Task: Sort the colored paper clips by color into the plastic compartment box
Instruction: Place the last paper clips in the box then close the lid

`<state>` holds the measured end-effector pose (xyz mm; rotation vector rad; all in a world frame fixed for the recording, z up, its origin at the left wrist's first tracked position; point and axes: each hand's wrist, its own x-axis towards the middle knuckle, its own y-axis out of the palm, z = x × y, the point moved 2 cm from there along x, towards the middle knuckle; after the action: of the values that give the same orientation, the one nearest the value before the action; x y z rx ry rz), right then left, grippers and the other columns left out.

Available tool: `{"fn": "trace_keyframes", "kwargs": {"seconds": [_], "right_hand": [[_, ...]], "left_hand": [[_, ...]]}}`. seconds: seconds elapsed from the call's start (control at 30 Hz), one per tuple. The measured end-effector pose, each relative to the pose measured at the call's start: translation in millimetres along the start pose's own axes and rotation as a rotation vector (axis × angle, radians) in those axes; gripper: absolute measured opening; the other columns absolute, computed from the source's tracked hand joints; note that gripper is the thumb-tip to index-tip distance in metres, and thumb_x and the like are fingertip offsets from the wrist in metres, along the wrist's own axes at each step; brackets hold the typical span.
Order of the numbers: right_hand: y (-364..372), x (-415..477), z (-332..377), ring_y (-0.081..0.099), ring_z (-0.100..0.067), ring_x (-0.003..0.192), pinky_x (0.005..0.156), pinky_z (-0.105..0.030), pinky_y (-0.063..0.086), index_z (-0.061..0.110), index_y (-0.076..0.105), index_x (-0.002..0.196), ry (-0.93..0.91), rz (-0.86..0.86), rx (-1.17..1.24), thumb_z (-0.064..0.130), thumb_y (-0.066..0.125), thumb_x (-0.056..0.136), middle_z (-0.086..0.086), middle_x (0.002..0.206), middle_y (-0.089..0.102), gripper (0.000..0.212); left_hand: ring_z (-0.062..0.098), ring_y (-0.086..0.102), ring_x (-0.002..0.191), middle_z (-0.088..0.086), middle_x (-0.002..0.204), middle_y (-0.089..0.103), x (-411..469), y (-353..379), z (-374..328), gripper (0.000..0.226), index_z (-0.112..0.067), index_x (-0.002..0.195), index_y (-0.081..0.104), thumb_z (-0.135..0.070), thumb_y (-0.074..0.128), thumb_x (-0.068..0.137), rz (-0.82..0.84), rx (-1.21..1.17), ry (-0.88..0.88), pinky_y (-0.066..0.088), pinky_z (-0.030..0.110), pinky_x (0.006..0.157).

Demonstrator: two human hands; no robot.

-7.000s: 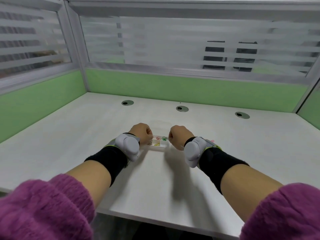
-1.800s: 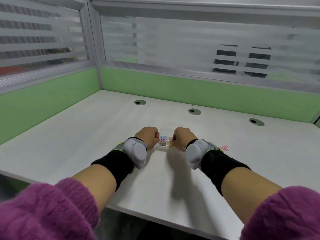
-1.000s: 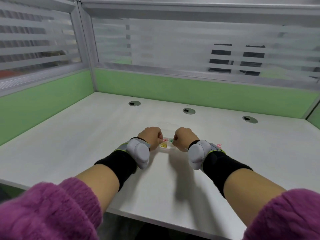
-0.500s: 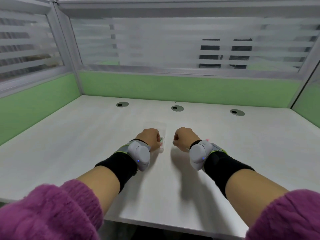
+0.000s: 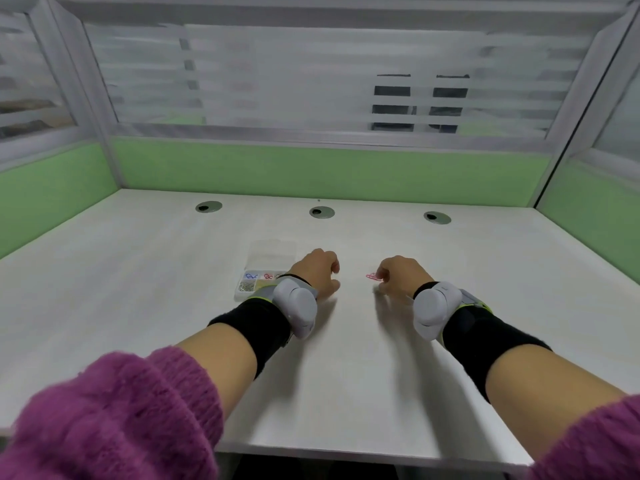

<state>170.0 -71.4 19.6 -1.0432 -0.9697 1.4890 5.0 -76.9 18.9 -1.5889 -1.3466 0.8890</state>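
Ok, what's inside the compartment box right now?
The compartment box shows blue clips, red clips and silver clips. The left hand and its wristband cover the right-hand compartments.

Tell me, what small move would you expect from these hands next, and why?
Probably the right hand closes its fingertips on the pink paper clips lying on the desk just beside them, ready to carry them over. They are the only clips seen outside the compartment box, which already holds blue, red and silver ones near the left hand.

A white desk (image 5: 138, 289) with three cable grommets (image 5: 321, 212), enclosed by green partition panels (image 5: 311, 171).
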Motion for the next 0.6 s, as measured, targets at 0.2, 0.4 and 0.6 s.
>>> {"fn": "trace_keyframes", "kwargs": {"seconds": [0.2,0.4,0.6], "right_hand": [[5,-4,-10,0.057,-0.027,0.117,0.099,-0.033,0.045,0.007,0.061,0.120,-0.020,0.008,-0.020,0.019,0.056,0.092,-0.010,0.126,0.062,0.032],[9,-1,-8,0.059,-0.029,0.115,0.097,-0.033,0.048,0.005,0.066,0.113,-0.029,0.004,-0.018,0.010,0.053,0.092,-0.011,0.124,0.064,0.026],[12,2,-12,0.061,-0.032,0.111,0.094,-0.035,0.049,0.000,0.064,0.111,-0.004,0.017,-0.025,0.010,0.052,0.093,-0.016,0.119,0.065,0.024]], "left_hand": [[0.028,0.056,0.112,0.009,0.126,0.052,6,11,-19,0.032,-0.011,0.118,0.056,-0.017,0.058,0.087,0.032,0.007,0.046,0.047,0.038,0.096],[0.028,0.056,0.112,0.008,0.125,0.054,9,17,-23,0.031,-0.012,0.116,0.057,-0.016,0.057,0.086,0.039,0.026,0.040,0.047,0.037,0.094],[0.027,0.056,0.111,0.008,0.124,0.056,18,24,-25,0.030,-0.012,0.115,0.057,-0.016,0.056,0.086,0.053,0.033,0.031,0.047,0.037,0.093]]}}
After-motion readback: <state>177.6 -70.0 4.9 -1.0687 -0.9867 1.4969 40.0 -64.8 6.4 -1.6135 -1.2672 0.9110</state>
